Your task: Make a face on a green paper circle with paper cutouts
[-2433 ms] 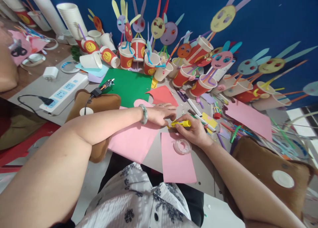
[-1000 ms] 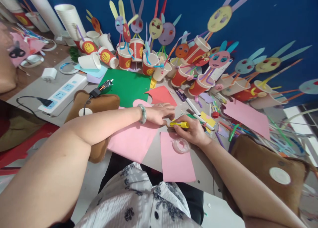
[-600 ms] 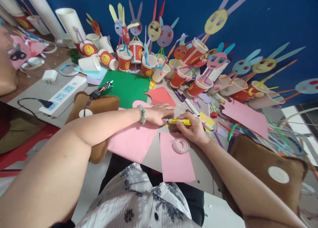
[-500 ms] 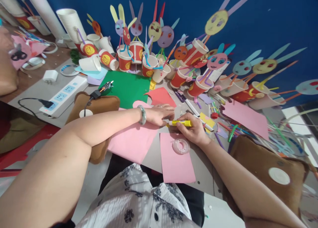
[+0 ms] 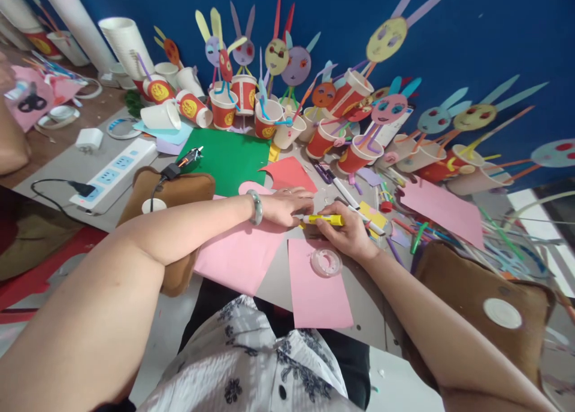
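Yellow marker (image 5: 324, 219) sits gripped in the right hand (image 5: 348, 235), its tip at the edge of the pink sheet (image 5: 238, 256), which the left hand (image 5: 285, 205) presses flat with fingers extended. No drawn line shows there, so marking seems barely begun; 1 tape roll (image 5: 326, 262) lies nearby.

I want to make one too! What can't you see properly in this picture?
Head view:
- Tip of the yellow marker: too small, tucked between the left hand and the right hand.
- Whatever is marked: covered by both hands.
- Gold prints on the red paper cups: too small.
- Blue paper face at far right: cut off by the edge.
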`<action>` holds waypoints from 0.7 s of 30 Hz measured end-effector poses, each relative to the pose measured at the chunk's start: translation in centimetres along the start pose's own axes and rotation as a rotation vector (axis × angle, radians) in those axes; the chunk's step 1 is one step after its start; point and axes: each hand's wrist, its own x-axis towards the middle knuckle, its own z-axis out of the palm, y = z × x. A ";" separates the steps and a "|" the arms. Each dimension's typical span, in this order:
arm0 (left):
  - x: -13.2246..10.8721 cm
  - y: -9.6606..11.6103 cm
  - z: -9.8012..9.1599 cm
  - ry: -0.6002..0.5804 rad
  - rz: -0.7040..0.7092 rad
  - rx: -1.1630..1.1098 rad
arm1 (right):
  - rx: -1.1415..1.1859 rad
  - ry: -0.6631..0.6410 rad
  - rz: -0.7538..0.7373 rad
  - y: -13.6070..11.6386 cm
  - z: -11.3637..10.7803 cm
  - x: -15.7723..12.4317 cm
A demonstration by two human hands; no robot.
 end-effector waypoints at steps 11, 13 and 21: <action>0.0 0.1 0.0 -0.001 -0.018 0.004 | -0.007 -0.075 0.023 -0.1 0.0 0.0; 0.0 0.1 0.0 0.003 -0.005 0.002 | 0.012 -0.045 0.054 -0.2 -0.1 0.0; 0.0 -0.1 0.0 -0.001 0.003 0.006 | 0.013 -0.116 0.001 0.0 0.1 0.0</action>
